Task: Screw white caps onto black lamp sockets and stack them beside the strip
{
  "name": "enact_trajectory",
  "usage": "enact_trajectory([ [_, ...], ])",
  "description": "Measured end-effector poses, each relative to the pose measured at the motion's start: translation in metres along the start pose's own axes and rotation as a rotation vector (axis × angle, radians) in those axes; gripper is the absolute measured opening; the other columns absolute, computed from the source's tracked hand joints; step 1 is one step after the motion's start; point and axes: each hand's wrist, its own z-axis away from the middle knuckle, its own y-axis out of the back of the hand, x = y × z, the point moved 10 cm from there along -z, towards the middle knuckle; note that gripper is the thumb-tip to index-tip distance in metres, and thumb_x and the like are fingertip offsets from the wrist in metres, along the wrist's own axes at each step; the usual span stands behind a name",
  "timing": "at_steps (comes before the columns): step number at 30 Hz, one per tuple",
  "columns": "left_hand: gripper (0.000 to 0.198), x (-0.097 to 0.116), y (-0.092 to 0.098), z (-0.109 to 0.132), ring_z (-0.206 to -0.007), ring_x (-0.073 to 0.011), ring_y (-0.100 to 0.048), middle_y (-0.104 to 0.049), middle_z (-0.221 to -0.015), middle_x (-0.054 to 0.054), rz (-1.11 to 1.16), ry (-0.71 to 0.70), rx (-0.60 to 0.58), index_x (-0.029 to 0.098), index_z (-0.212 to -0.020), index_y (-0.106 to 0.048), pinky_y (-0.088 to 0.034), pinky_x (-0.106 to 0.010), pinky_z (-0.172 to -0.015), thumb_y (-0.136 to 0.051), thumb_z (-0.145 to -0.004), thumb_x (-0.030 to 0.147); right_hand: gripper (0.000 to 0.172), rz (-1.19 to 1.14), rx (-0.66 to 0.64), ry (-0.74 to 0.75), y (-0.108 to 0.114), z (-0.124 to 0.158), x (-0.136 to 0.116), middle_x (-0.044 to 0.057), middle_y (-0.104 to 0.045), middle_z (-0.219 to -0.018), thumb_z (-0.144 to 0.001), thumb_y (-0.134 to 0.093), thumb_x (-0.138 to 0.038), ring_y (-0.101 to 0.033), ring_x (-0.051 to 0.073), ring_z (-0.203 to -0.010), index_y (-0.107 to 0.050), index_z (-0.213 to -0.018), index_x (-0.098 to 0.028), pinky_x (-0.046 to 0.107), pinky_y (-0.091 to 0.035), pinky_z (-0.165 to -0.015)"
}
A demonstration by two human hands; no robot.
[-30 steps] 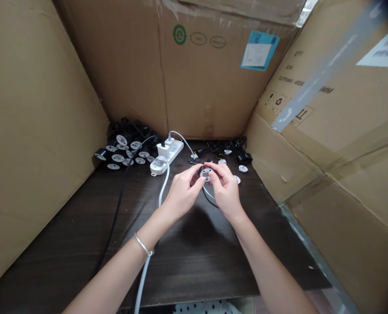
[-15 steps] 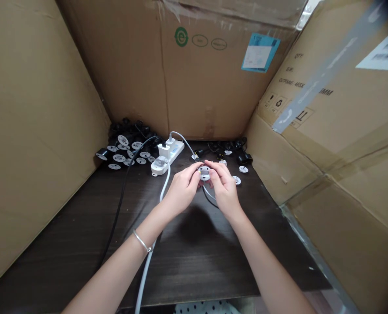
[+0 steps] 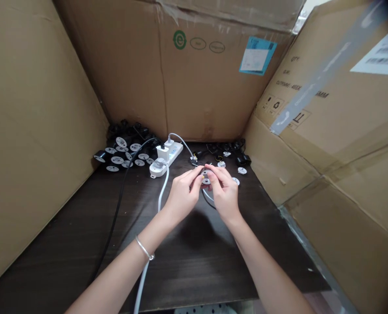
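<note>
Pile of black housings (image 3: 122, 148): far left on the dark table (image 3: 194, 270), pale round ends facing this way, well apart from both hands.
Power strip (image 3: 168, 159): slanting between that pile and the hands, with plugs in it.
Left hand (image 3: 182, 192): reaching forward and inward, back of the hand up, a bangle (image 3: 144, 248) on the forearm; thumb and fingers pinch the near side of the round piece.
Round piece (image 3: 207, 180): straight ahead, right between the two sets of fingertips, off the tabletop as far as I can judge; its pale face tips toward the person. Being round, it shows no long axis. Neither hand is nearer; both touch it.
Pale cable (image 3: 208, 195): curving just below the piece; whether it joins on, I can't tell from here.
Right hand (image 3: 226, 192): mirrors the other, forearm angled in from the right, thumb on the face, fingers curled over the far edge, pinching.
Loose white disc (image 3: 242, 171): lying beyond the right hand, near but untouched.
</note>
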Motion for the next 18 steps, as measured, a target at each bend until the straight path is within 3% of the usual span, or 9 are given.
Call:
enact_trajectory([
  [6,0.047,-0.01,-0.011,-0.002,-0.092,-0.0194,-0.06,-0.057,-0.117,-0.011,0.19,0.083,-0.096,0.014,-0.128,-0.045,-0.049,-0.032,-0.083,-0.045,-0.086,0.034,0.036,-0.102,0.003,-0.121,0.0,-0.003,0.012,0.008,-0.056,-0.11,-0.087,-0.044,-0.04,-0.057,0.015,-0.087,-0.06,-0.11,-0.019,0.024,-0.049,-0.065],
  [13,0.042,-0.015,-0.01,-0.003,-0.086,-0.0179,-0.061,-0.061,-0.107,-0.009,0.242,0.115,-0.084,0.015,-0.123,-0.048,-0.05,-0.031,-0.081,-0.05,-0.082,0.025,0.034,-0.134,-0.014,-0.118,-0.003,-0.003,0.01,0.006,-0.056,-0.113,-0.086,-0.046,-0.035,-0.056,0.014,-0.091,-0.059,-0.112,-0.019,0.022,-0.049,-0.068],
  [18,0.041,-0.013,-0.011,-0.003,-0.087,-0.0182,-0.061,-0.06,-0.111,-0.011,0.325,0.125,-0.084,0.013,-0.12,-0.05,-0.051,-0.031,-0.078,-0.05,-0.083,0.029,0.035,-0.233,-0.01,-0.188,-0.004,-0.004,0.015,0.007,-0.058,-0.108,-0.083,-0.049,-0.039,-0.057,0.011,-0.073,-0.061,-0.108,-0.018,0.022,-0.05,-0.059],
])
